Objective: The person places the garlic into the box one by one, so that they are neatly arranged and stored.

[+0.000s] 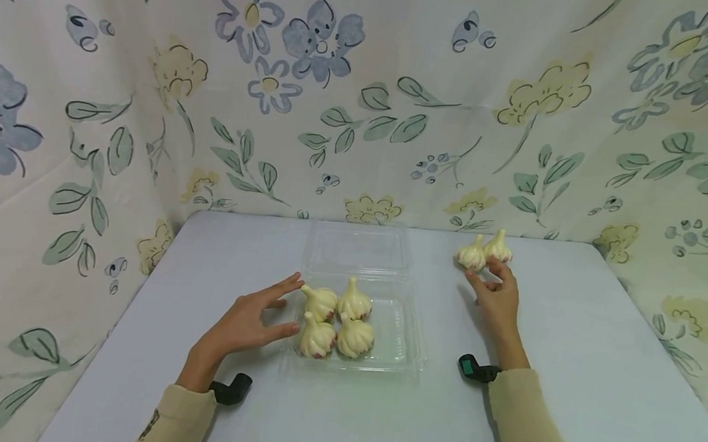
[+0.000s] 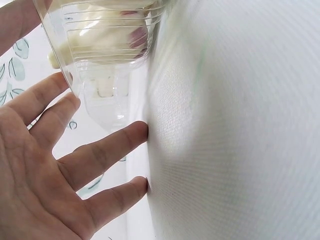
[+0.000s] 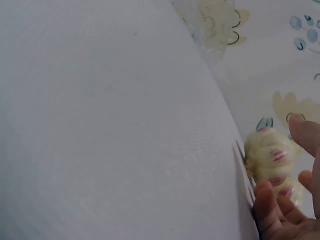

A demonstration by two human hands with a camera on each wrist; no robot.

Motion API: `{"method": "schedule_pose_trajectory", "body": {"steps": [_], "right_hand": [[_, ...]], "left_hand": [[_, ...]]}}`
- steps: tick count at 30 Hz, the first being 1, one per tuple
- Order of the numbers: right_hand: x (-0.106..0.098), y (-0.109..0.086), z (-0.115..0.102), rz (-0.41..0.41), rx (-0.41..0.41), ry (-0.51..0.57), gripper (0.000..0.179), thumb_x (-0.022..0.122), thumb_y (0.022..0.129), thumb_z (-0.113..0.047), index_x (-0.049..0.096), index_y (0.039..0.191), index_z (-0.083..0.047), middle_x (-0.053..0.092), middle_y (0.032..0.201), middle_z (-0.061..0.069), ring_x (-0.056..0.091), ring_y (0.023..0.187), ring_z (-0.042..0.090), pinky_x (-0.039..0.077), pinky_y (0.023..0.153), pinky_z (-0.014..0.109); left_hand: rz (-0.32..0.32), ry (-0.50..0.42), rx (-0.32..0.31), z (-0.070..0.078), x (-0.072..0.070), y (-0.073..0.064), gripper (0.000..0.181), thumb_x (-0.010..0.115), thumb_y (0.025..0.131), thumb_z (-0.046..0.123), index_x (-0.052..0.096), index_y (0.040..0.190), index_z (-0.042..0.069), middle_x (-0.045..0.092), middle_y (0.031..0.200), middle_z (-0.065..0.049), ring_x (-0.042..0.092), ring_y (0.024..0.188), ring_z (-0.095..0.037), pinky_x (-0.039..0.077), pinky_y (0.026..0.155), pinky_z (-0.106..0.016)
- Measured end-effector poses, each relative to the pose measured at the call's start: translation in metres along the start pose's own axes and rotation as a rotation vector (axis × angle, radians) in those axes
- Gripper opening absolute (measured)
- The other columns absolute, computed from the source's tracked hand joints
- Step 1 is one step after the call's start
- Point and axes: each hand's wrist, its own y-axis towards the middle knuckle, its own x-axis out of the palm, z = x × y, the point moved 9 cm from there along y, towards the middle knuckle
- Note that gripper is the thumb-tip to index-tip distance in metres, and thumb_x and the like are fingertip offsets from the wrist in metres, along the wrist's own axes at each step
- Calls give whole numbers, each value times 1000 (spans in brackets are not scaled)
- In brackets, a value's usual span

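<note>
White table [image 1: 340, 418], floral cloth [image 1: 362, 98] behind

Left hand [image 1: 245, 321] spread; right hand [image 1: 500, 301] further forward, fingers [image 1: 501, 271] apparently parted.

The hinged box [image 1: 397, 328], its lid [image 1: 358, 251] reaching the desk's far edge, is clear, thin, glossy plastic with finely ridged walls, while the garlic bulbs inside [image 1: 321, 306] and the pair by the far edge, toward the right corner [image 1: 471, 254], look smooth, with a soft waxy shine. The desk [image 1: 438, 425] wears a matt white covering with a fine woven grain, and beyond its far edge hangs matt printed cloth [image 1: 357, 180]. Near its front edge, the beige sleeves [image 1: 533, 429] look like matt fabric.
</note>
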Motion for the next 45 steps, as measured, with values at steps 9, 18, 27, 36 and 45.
{"method": "schedule_pose_trajectory", "body": {"steps": [9, 18, 27, 36, 45], "right_hand": [[1, 16, -3, -68, 9, -90, 77, 73, 94, -41, 37, 157, -17, 47, 146, 18, 56, 71, -1, 50, 53, 21], [4, 24, -8, -109, -22, -189, 77, 71, 94, -47, 39, 156, -13, 49, 140, 22, 57, 75, 8, 52, 56, 23], [8, 30, -8, -155, -12, -230, 85, 68, 94, -52, 32, 159, -11, 50, 138, 23, 58, 81, 14, 52, 63, 21], [10, 31, -13, -132, -19, -250, 80, 70, 94, -48, 40, 155, -6, 54, 134, 23, 49, 119, 32, 45, 78, 27], [11, 32, -10, -104, 11, -255, 76, 70, 94, -46, 43, 152, -5, 53, 134, 23, 48, 122, 35, 37, 88, 35]], "left_hand": [[3, 0, -8, -1, 1, 1, 78, 73, 90, 52, 41, 157, 28, 31, 167, 7, 67, 124, -34, 42, 107, -69], [3, 5, -7, 0, 1, 1, 78, 73, 90, 52, 41, 157, 28, 31, 167, 7, 67, 123, -34, 40, 108, -70], [6, 20, 1, 1, 0, 1, 77, 72, 91, 52, 41, 157, 28, 31, 167, 7, 68, 122, -33, 40, 107, -70], [2, 18, -2, 0, 0, 1, 78, 73, 91, 52, 42, 157, 26, 31, 167, 7, 68, 122, -33, 41, 107, -70], [2, 15, -9, 0, 0, 1, 78, 73, 90, 51, 42, 157, 26, 31, 167, 7, 67, 123, -33, 41, 107, -70]]}}
